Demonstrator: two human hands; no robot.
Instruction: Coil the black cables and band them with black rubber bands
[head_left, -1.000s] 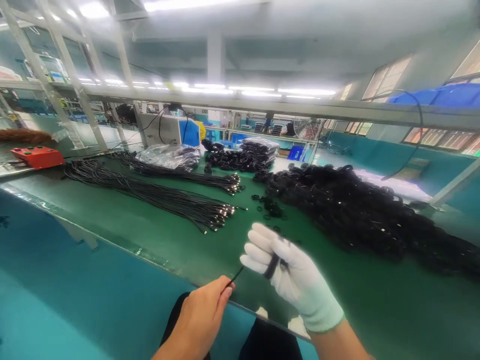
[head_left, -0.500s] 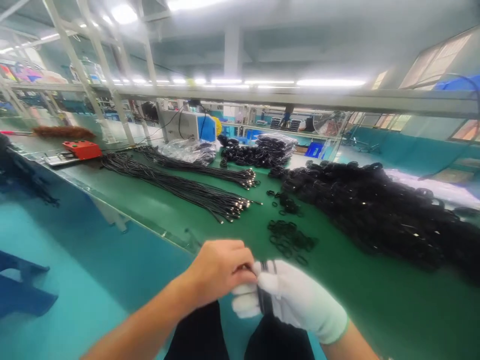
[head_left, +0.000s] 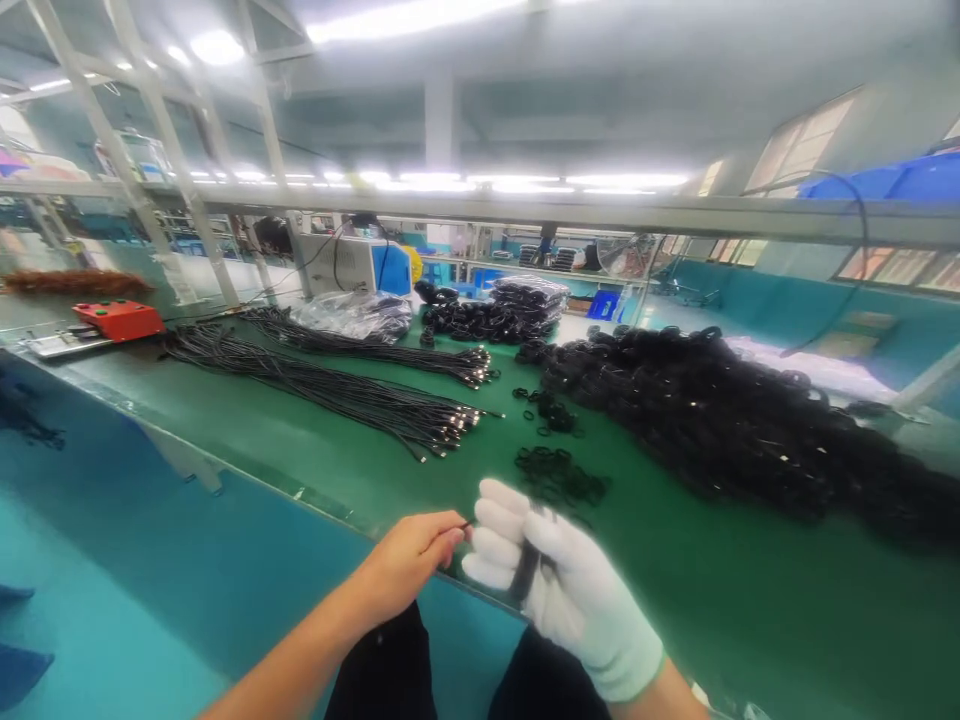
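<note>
My bare left hand (head_left: 412, 555) is closed in a pinch at the table's front edge. A short, thin black piece (head_left: 467, 524) sticks out from its fingertips; it looks like a cable end, but is too small to be sure. Just to its right is my right hand (head_left: 592, 600) in a white glove, palm turned up and fingers curled. Across that palm lies a dark coiled cable (head_left: 524, 572), gripped under the thumb and partly hidden. Beyond the hands, loose small black rings (head_left: 562, 475) are scattered on the green tabletop (head_left: 675, 600).
Long black cables (head_left: 337, 395) with metal plugs lie in two bundles at left. A large heap of coiled black cables (head_left: 697, 420) covers the right side. Behind are clear plastic bags (head_left: 352, 315), a red control box (head_left: 120, 320) and a white-blue machine (head_left: 352, 265).
My left hand has drawn away to the left from the gloved hand, pinching the thin black piece. The right hand's fingers have opened out somewhat around the cable. The view has turned slightly right.
</note>
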